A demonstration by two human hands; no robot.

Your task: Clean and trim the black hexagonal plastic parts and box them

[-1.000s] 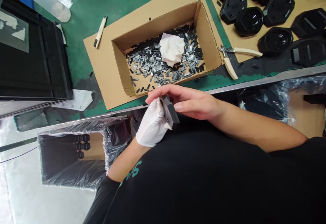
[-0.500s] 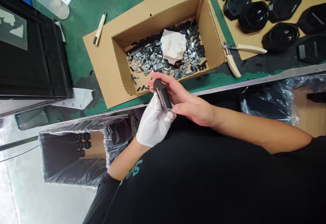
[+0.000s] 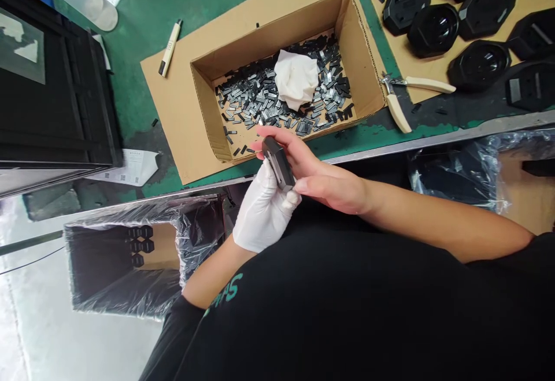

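Note:
A black faceted plastic part point(image 3: 278, 162) is held on edge between my two hands, in front of the near side of the open cardboard box point(image 3: 355, 69). My left hand point(image 3: 263, 210), in a white glove, grips its lower edge with thumb and fingers. My bare right hand point(image 3: 318, 173) closes around the far and right side, its thumb at the lower corner; part of its fingers is hidden behind the piece. Inside the box lie many small black plastic pieces point(image 3: 255, 100) and a crumpled white cloth point(image 3: 296, 79).
Cream-handled nippers point(image 3: 396, 103) lie right of the box, and a cream pen-like tool point(image 3: 170, 48) left of it. Several black octagonal parts point(image 3: 407, 4) stand on cardboard at the right. Below the bench edge is a plastic-lined bin point(image 3: 125, 271). A black machine point(image 3: 52, 97) stands left.
Almost nothing differs. Both hands keep hold of the black part, which sits very slightly lower in view; the whole scene has shifted a few pixels.

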